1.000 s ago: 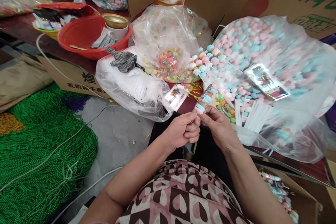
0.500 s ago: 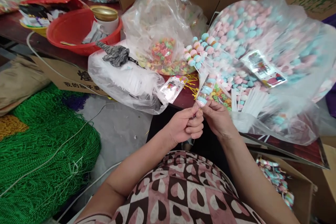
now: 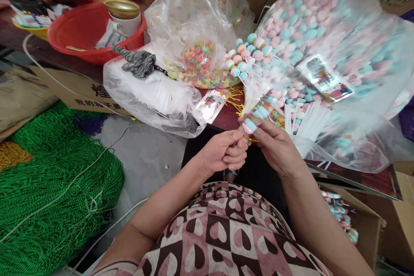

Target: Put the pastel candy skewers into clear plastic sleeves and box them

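Note:
A clear wrapper of pink, white and blue marshmallow candies [image 3: 249, 126] is held upright, tilted to the right, in front of my lap. My left hand [image 3: 228, 150] is closed, with thumb and forefinger pinching the wrapper's lower end. A yellow twist tie [image 3: 251, 139] shows at that end, between the two hands. My right hand [image 3: 278, 144] is closed around the wrapper's right side, its fingers partly hidden behind it. Beyond the hands, more yellow twist ties [image 3: 236, 100] lie on the table beside a silver printed packet [image 3: 212, 104].
A large bag of marshmallows [image 3: 310, 21] and white sticks [image 3: 308, 123] lie at right. A bag of ring candies [image 3: 199, 58], a bag of white sticks [image 3: 158, 97] and a red basin [image 3: 69, 30] stand left. Green cords [image 3: 58, 189] pile on the floor; a carton [image 3: 362, 220] holds wrapped candies.
My right hand has shifted slightly right and up along the wrapper. The yellow twist tie now shows at the wrapper's lower end. The view has shifted slightly.

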Available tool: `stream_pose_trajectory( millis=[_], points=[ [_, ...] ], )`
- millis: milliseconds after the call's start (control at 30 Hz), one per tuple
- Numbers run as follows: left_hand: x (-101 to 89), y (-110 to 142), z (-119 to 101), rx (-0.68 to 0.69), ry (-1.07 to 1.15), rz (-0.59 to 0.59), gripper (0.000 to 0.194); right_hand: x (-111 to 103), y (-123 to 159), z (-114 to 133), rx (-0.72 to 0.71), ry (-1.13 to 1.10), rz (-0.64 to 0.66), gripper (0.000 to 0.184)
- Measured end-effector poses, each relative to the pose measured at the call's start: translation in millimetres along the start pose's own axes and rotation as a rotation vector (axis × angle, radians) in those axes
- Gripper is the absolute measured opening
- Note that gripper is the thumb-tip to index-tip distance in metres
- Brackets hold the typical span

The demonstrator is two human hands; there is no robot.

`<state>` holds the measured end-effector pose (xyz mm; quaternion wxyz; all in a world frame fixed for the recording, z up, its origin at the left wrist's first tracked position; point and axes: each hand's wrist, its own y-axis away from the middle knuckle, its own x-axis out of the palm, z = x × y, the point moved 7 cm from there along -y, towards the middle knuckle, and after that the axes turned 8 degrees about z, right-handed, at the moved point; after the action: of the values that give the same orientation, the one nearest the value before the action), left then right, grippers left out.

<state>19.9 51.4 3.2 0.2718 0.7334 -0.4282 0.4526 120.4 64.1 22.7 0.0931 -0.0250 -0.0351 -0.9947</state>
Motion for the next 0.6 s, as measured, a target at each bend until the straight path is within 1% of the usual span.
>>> stream_pose_trajectory(
  millis=[67,133,200,300,367,433,533,600],
  points=[
    [3.7,1.2,3.2,-0.030,0.018,0.048,0.038,0.4,-2.1,-1.9,0.012,0.012,0.050,0.029],
    [4.2,2.1,3.7,-0.025,0.047,0.073,0.038,-0.4,-4.2,-3.9,0.014,0.027,0.068,0.031],
    [1.7,2.9,3.8,-0.024,0.063,0.063,0.038,0.0,-6.1,-5.9,0.011,0.054,0.087,0.029],
    [-5.0,3.5,5.0,-0.042,0.074,0.006,0.039,2.8,-7.9,-10.0,0.029,0.075,0.114,0.026],
    [-7.0,3.1,6.6,-0.054,0.086,-0.004,0.039,4.6,-8.2,-12.1,0.052,0.044,0.113,0.026],
    [-6.4,2.2,8.6,-0.062,0.100,0.015,0.039,8.0,-8.1,-12.2,0.067,-0.016,0.131,0.028],
    [-6.6,1.7,13.2,-0.093,0.108,0.015,0.039,14.3,-7.2,-11.7,0.083,-0.115,0.205,0.040],
    [-7.6,2.2,17.0,-0.127,0.103,0.002,0.041,14.8,-6.3,-14.8,0.106,-0.147,0.240,0.042]
  ],
)
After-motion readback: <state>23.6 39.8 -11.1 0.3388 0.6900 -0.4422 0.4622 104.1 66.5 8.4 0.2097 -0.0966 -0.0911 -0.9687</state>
